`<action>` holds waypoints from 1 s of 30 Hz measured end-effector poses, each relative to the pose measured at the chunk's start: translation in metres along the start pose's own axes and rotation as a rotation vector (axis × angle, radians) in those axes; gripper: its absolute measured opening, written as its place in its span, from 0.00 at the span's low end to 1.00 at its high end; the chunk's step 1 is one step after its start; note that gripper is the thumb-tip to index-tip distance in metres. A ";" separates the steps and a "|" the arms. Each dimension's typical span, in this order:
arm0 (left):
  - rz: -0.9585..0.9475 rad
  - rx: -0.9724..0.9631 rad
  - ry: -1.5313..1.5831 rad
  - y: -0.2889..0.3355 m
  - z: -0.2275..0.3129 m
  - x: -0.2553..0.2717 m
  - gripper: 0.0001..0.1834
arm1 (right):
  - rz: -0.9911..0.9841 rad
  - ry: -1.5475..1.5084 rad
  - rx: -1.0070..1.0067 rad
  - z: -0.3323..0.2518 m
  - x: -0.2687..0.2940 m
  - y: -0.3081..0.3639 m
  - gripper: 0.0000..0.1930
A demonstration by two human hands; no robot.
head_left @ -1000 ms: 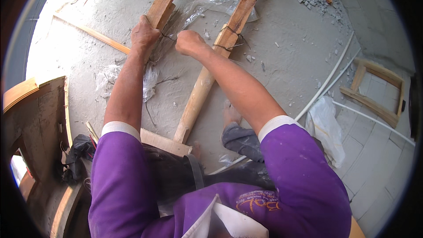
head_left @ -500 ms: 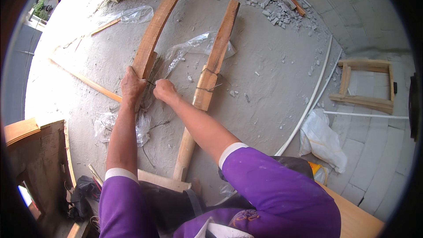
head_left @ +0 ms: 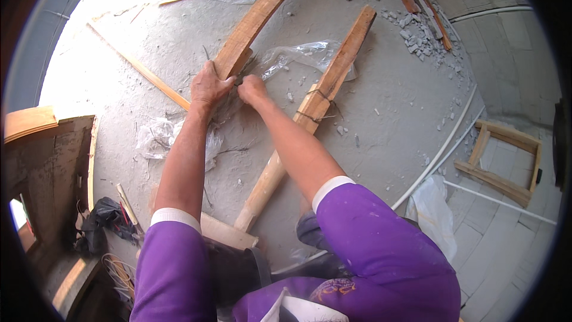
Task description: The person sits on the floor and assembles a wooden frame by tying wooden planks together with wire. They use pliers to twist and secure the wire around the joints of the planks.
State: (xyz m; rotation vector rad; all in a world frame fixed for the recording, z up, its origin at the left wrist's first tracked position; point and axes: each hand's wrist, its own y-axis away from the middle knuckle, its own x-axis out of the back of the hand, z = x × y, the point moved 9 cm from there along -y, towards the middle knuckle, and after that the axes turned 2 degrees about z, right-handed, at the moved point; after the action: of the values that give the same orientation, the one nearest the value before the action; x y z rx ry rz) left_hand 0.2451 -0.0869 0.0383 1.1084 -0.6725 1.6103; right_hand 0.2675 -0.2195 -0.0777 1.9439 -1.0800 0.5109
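"Just in front of the person's knees, what lies nearest?"

"A pale, rounded wooden pole (head_left: 262,192) on the grey cement floor (head_left: 381,143). It slants away to the right, passing under the right forearm, and dark wire loops (head_left: 323,95) go round where it meets a straighter reddish-brown wooden beam (head_left: 350,46)."

"And the hands?"

"Out past the pole's near half, left of that beam. The right hand (head_left: 252,90) is curled narrow, its fingers closed, as far as I can tell, on a thin dark wire (head_left: 239,80); I can't make out the wire's ends. The left hand (head_left: 210,86) is just beside it, fingers wrapped around the near end of a curved reddish-brown wooden plank (head_left: 256,19)."

"So which hand has the plank?"

"The left, plainly touching. From the right fingers, the plank's near end lies ahead and to the left, close by. I'd judge everything turns on that small gap between the fists, where the wire shows."

"How does the plank run?"

"Long axis leading away from the left fingers and rightward, bending as it goes. A shorter wooden block (head_left: 242,59) sits against its right side near the grip."

"Anything farther off?"

"A crumpled clear plastic sheet (head_left: 305,55) beyond the right hand, then broken grey rubble (head_left: 420,42) by the wall."
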 end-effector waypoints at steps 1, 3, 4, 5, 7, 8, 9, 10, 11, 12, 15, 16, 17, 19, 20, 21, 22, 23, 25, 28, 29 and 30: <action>-0.009 0.031 0.000 0.002 -0.003 0.003 0.38 | -0.076 -0.074 -0.031 -0.001 -0.002 0.003 0.14; 0.045 0.023 0.027 0.005 0.001 0.005 0.36 | 0.017 -0.126 -0.027 0.005 -0.007 -0.006 0.14; 0.091 0.033 0.053 0.004 -0.008 0.002 0.34 | 0.022 -0.136 -0.051 0.000 -0.010 -0.005 0.14; 0.138 0.040 0.078 0.003 -0.017 -0.001 0.33 | 0.029 -0.147 -0.077 -0.003 -0.011 -0.003 0.14; 0.152 0.082 0.164 0.001 -0.020 -0.005 0.26 | -0.009 -0.209 -0.111 0.007 -0.020 -0.005 0.14; 0.160 0.102 0.172 -0.001 -0.020 -0.006 0.25 | -0.027 -0.244 -0.126 0.011 -0.024 -0.006 0.14; 0.168 0.131 0.171 0.000 -0.027 -0.006 0.24 | -0.086 -0.350 -0.185 0.010 -0.027 0.003 0.14; 0.151 0.171 0.158 0.002 -0.033 -0.005 0.23 | -0.149 -0.454 -0.246 0.003 -0.023 0.017 0.14; 0.154 0.177 0.163 0.004 -0.032 -0.002 0.23 | -0.198 -0.552 -0.316 0.006 -0.018 0.028 0.14; 0.157 0.178 0.170 0.004 -0.028 0.000 0.23 | -0.266 -0.546 -0.341 0.014 -0.017 0.032 0.14; 0.176 0.197 0.168 0.004 -0.026 0.001 0.24 | -0.337 -0.539 -0.344 0.037 -0.020 0.032 0.15; 0.183 0.201 0.168 0.004 -0.023 0.000 0.24 | -0.273 -0.539 -0.298 0.046 -0.020 0.022 0.15; 0.179 0.191 0.183 0.002 -0.019 -0.001 0.24 | -0.208 -0.539 -0.253 0.055 -0.019 0.011 0.15; 0.174 0.195 0.180 0.004 -0.029 0.001 0.24 | -0.200 -0.392 -0.159 0.031 -0.013 0.009 0.15; 0.177 0.188 0.160 0.003 -0.034 0.001 0.23 | -0.193 -0.318 -0.110 0.017 -0.009 0.009 0.15; 0.180 0.175 0.152 0.000 -0.034 0.001 0.23 | -0.187 -0.328 -0.122 0.019 -0.010 0.005 0.16; 0.184 0.162 0.144 -0.003 -0.033 0.000 0.23 | -0.183 -0.336 -0.134 0.020 -0.011 0.000 0.16; 0.172 0.176 0.126 -0.003 -0.033 -0.004 0.23 | -0.179 -0.344 -0.144 0.021 -0.013 -0.004 0.17; 0.150 0.221 0.083 0.003 -0.031 -0.004 0.23 | -0.200 -0.186 -0.063 0.006 -0.008 -0.005 0.17; 0.201 0.032 0.046 0.006 -0.012 0.011 0.24 | -0.161 0.066 0.122 -0.019 0.001 -0.008 0.16; 0.203 0.115 0.090 0.006 -0.017 0.010 0.24 | -0.136 0.152 0.193 -0.028 0.003 -0.007 0.16; 0.203 0.198 0.130 0.007 -0.022 0.009 0.25 | -0.115 0.126 0.152 -0.024 0.002 -0.008 0.16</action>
State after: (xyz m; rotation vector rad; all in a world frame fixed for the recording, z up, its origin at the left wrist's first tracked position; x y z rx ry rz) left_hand 0.2306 -0.0668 0.0376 1.0922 -0.5624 1.9395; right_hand 0.2763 -0.1979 -0.0666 2.0623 -0.8660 0.6585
